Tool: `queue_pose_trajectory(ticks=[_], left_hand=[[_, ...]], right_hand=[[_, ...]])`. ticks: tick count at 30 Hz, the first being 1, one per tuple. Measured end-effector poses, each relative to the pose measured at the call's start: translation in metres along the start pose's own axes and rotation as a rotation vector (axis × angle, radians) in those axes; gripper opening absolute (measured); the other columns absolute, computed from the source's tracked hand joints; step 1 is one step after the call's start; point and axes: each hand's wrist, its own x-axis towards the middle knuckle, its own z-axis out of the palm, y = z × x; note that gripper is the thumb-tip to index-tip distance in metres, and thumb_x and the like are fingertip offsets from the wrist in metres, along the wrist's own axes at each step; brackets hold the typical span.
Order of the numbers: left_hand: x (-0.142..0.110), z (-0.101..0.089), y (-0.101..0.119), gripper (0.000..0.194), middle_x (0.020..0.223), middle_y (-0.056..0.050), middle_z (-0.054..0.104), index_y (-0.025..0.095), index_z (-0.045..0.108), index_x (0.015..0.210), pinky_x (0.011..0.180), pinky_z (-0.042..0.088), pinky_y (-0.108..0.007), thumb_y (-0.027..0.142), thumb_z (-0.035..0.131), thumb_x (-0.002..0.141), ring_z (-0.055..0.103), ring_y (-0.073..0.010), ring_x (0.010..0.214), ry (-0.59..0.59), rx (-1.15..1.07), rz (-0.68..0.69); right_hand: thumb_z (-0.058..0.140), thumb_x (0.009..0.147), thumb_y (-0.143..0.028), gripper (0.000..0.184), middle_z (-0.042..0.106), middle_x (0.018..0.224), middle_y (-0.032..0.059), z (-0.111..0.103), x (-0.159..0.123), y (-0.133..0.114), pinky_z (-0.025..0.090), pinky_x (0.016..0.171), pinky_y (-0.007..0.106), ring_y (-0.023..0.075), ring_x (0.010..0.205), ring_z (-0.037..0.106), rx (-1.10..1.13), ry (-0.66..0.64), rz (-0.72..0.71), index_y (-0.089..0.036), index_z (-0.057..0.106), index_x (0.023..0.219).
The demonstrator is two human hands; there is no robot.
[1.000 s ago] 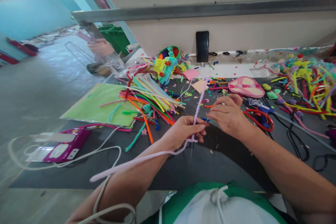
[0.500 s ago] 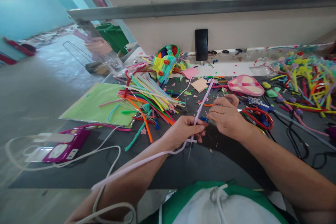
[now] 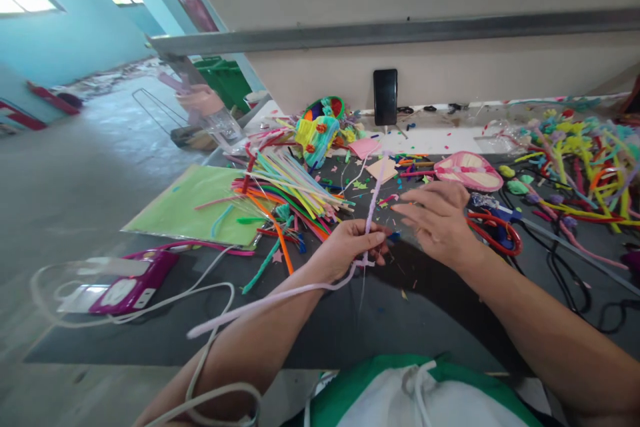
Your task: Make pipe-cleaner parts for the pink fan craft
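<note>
fuzzy lilac pipe cleaner, glossy black phone

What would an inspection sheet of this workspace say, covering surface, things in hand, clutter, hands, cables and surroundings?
Surface: dark tabletop, scattered with small scraps.
Things in hand: lilac fuzzy stem, with a long tail over the left forearm.
Clutter: stem bundle, green packet, magenta device, pink oval piece, colourful heap at right.
Hands: left hand pinches the lilac stem; right hand has parted fingers, nothing clearly seen in them.
Cables: white cable crosses the left forearm; black cords lie at right.
Surroundings: phone upright by the panel; green bin beyond; nobody else seen.
</note>
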Motion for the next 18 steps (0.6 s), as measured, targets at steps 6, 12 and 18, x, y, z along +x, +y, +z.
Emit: queue_pose_trajectory(ticks=[6,12,18], left_hand=[[0.006,-0.01,0.005,0.039,0.082,-0.008,0.068,0.012,0.066,0.101,0.072,0.049,-0.027,0.034,0.073,0.07,0.065,-0.0158,0.073,0.062,-0.09,0.177],[0.003,-0.004,0.004,0.034,0.095,-0.007,0.066,0.015,0.068,0.096,0.073,0.048,-0.024,0.032,0.075,0.067,0.062,-0.0156,0.083,0.06,-0.064,0.251],[-0.001,-0.002,0.004,0.045,0.099,-0.007,0.065,0.02,0.061,0.11,0.046,0.043,-0.02,0.038,0.072,0.07,0.055,-0.0061,0.048,-0.059,-0.04,0.149]], right_hand=[[0.049,0.088,-0.028,0.015,0.064,0.079,0.0041,0.009,-0.001,-0.013,0.046,0.071,0.032,0.0177,0.075,0.059,0.438,0.02,0.453,-0.021,0.061,0.085],[0.059,0.08,-0.043,0.026,0.063,0.077,0.0014,0.042,-0.01,-0.044,0.047,0.066,0.03,0.0151,0.069,0.06,1.068,-0.352,0.841,-0.019,0.056,0.089],[0.067,0.073,-0.046,0.031,0.065,0.072,0.002,0.046,-0.012,-0.056,0.049,0.068,0.03,0.0125,0.063,0.06,1.469,-0.461,0.966,-0.015,0.063,0.081]])
